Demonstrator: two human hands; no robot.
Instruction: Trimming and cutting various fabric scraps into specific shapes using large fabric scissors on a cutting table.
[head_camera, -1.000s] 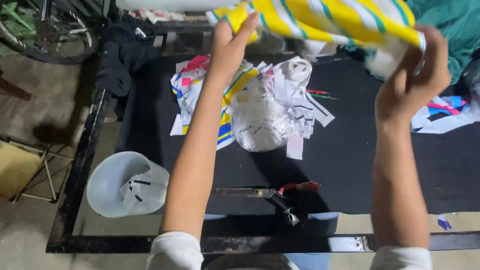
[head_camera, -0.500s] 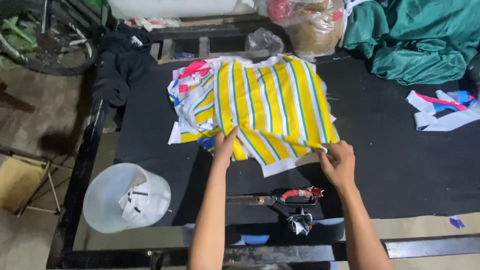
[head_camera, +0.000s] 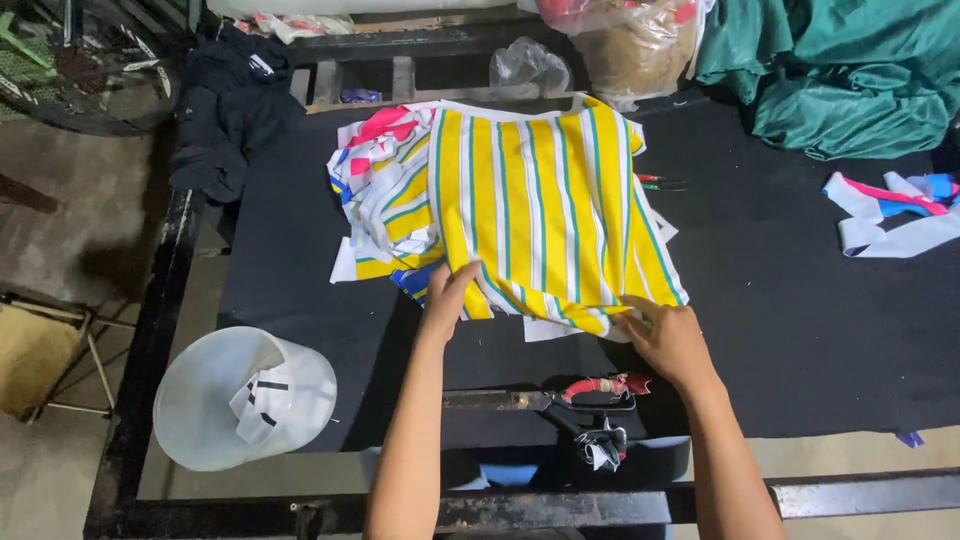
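A yellow, white and teal striped cloth (head_camera: 545, 210) lies spread flat over a pile of fabric scraps (head_camera: 385, 190) on the black table top (head_camera: 800, 330). My left hand (head_camera: 448, 295) presses on the cloth's near left edge, fingers on the fabric. My right hand (head_camera: 670, 340) rests at the cloth's near right corner, fingers touching its hem. Large scissors (head_camera: 560, 400) with red-wrapped handles lie just in front of my hands, near the table's front edge.
A translucent white bucket (head_camera: 240, 395) with paper bits sits at the front left. Teal fabric (head_camera: 850, 70) is heaped at the back right, white, pink and blue strips (head_camera: 890, 215) to the right, dark clothing (head_camera: 225, 110) at the back left, plastic bags (head_camera: 620, 40) behind.
One second ago both hands held the striped cloth up in the air. It has since been laid flat on the scrap pile, and my hands now rest on its near edge.
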